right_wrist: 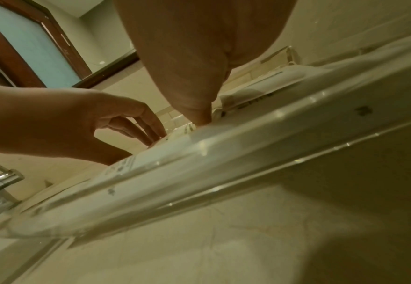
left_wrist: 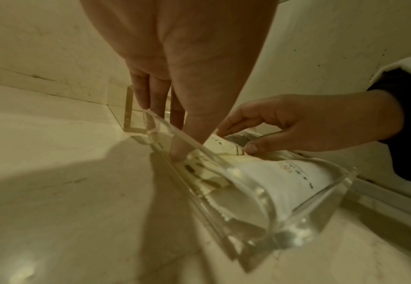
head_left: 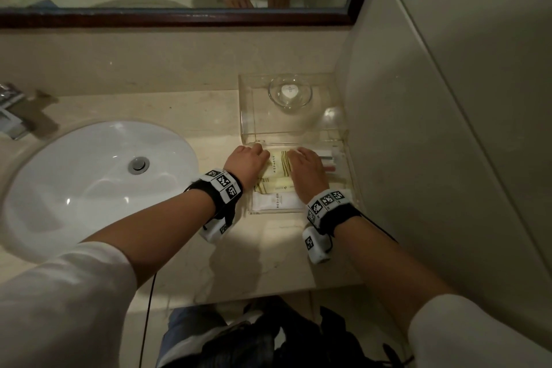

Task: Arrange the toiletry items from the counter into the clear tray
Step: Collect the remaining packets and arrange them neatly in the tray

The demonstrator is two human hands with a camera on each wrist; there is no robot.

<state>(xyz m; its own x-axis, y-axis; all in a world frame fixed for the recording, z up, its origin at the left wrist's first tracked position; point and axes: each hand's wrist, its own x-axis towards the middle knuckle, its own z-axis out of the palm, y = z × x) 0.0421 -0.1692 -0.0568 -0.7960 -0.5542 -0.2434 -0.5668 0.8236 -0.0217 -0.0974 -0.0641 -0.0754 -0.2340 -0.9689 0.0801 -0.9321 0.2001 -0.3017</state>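
Tray nearly filled, I judge; what's left is seating one striped packet.
The sink [head_left: 98, 176] sits well apart on the left. My left hand [head_left: 246, 160] rests relaxed fingertips on the striped packet [head_left: 279, 163] inside the clear tray [left_wrist: 284, 221], and my right hand [head_left: 307, 172] pinches its edge. A white packet [head_left: 276, 202] lies nearer me, with slim wrapped items [head_left: 327, 158] to the right. The side wall [head_left: 448, 128] crowds my right wrist.

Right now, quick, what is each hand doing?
Left hand: open, pressing the striped packet in the tray.
Right hand: pinching the same packet's edge.
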